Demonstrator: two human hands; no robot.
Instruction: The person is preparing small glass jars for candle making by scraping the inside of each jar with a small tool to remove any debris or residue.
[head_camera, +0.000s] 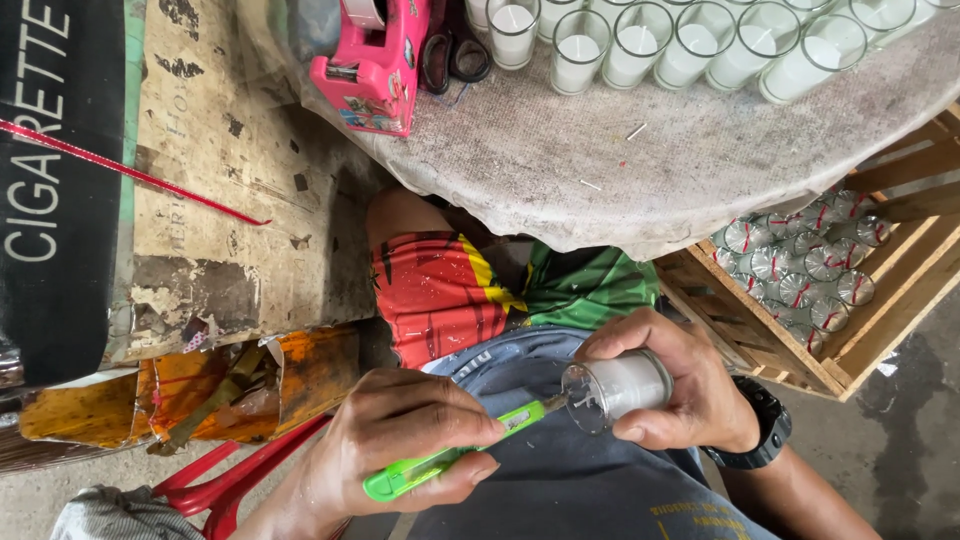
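Table: (600, 170) far, w/ candle glasses (690, 50).
L hand: (410, 440) I clamp green cutter (450, 462).
R hand: (680, 385) I grip candle jar (620, 385).

Both hands low over the lap, left hand (410, 440) fisted, right hand (680, 385) curled, wrist seemingly bent inward
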